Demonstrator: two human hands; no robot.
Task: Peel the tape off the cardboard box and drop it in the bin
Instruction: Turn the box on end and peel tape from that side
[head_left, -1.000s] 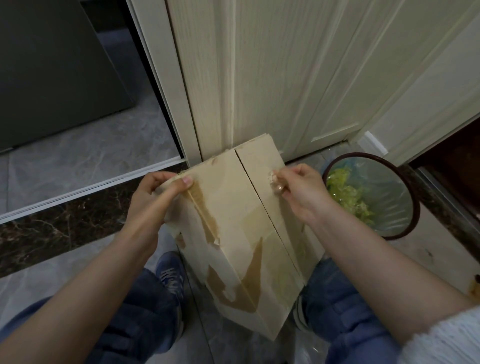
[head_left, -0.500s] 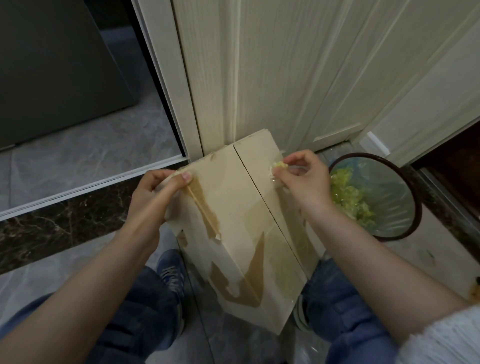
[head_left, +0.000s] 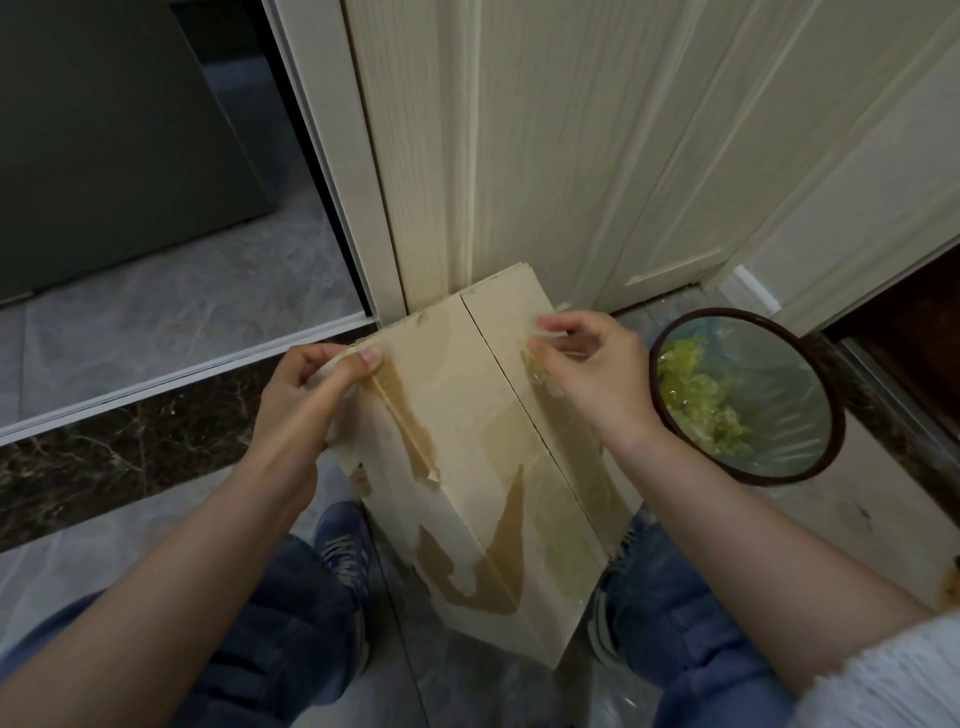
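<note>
Jeans and blue sneakers (head_left: 345, 556) nearest, half hidden under the tall beige cardboard box (head_left: 483, 467) with torn brown patches. Left hand (head_left: 306, 395) grips its far-left corner; right hand (head_left: 592, 374) pinches clear glossy tape (head_left: 540, 371), edges hard to make out. Round dark-rimmed bin (head_left: 831, 415) sits right.

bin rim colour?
Dark brown rim on the bin, clearest in the head view.

A pale wood-grain door (head_left: 571, 156) stands ahead – grey marble floor (head_left: 156, 306), dark stone threshold strip (head_left: 104, 452), blue sneakers (head_left: 345, 551).
</note>
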